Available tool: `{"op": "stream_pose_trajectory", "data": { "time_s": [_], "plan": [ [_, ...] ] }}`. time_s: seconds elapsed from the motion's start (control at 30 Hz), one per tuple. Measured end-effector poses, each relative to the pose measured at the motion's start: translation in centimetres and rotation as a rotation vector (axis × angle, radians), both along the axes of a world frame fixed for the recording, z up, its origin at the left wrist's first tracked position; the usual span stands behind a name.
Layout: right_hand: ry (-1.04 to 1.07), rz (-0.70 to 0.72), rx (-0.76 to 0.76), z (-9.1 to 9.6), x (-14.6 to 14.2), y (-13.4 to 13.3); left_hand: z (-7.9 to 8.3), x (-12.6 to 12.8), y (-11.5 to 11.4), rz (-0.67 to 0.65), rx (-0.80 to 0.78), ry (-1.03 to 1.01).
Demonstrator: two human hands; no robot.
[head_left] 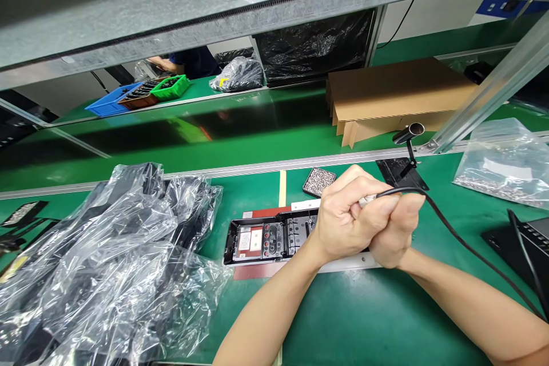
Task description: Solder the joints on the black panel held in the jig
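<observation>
Both hands are closed together above the workpiece. My left hand (343, 217) wraps round the pale grey end of a black cable (450, 227); what continues inside the fist is hidden. Pressed against it, my right hand (393, 231) has its fingers curled round the same end, with the cable passing over its thumb side. Below them lies an open black plastic housing (257, 240) with a label, red-ringed holes and inner ribs. It rests in a fixture of white strips (354, 263) and reddish board (257, 272). My hands cover the housing's right part.
Clear plastic bags with black parts (128, 251) fill the left. Behind the housing sits a tray of small screws (319, 181). A metal tube holder (408, 134) and a bag of screws (506, 163) are right. Cardboard (398, 94) lies beyond; a shelf (171, 28) overhangs.
</observation>
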State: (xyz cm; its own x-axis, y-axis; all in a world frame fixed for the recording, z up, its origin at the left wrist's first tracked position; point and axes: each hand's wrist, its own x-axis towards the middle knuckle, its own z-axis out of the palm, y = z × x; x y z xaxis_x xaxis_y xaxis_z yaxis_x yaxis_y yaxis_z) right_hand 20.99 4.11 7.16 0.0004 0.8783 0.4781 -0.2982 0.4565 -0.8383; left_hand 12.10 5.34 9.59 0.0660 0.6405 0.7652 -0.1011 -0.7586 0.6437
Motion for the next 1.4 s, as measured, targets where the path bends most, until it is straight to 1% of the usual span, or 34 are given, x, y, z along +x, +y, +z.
{"op": "stream_pose_trajectory", "data": {
  "time_s": [0.13, 0.3, 0.53, 0.8, 1.03, 1.27, 1.4],
  "plan": [
    [0.011, -0.003, 0.009, -0.17, 0.06, 0.02, 0.00, 0.03, 0.05, 0.002, 0.004, 0.013],
    [-0.035, 0.009, 0.015, -0.15, 0.20, -0.04, -0.05, 0.07, 0.04, -0.015, 0.014, -0.020],
    [-0.068, 0.011, 0.041, 0.26, 0.34, -0.07, 0.12, 0.06, -0.11, 0.023, -0.011, 0.033],
    [-0.056, 0.011, 0.033, -0.12, 0.35, -0.06, 0.26, 0.04, -0.21, 0.018, -0.002, 0.024],
    [-0.060, 0.029, 0.070, 0.29, 0.23, -0.15, 0.04, -0.05, -0.24, 0.030, -0.010, 0.029],
    [-0.057, -0.011, 0.117, 0.31, 0.37, -0.07, 0.02, -0.04, -0.24, 0.026, 0.003, 0.023],
    [-0.074, -0.028, 0.100, 0.12, 0.52, -0.04, 0.17, 0.09, -0.24, 0.037, 0.006, 0.026]
  ]
}}
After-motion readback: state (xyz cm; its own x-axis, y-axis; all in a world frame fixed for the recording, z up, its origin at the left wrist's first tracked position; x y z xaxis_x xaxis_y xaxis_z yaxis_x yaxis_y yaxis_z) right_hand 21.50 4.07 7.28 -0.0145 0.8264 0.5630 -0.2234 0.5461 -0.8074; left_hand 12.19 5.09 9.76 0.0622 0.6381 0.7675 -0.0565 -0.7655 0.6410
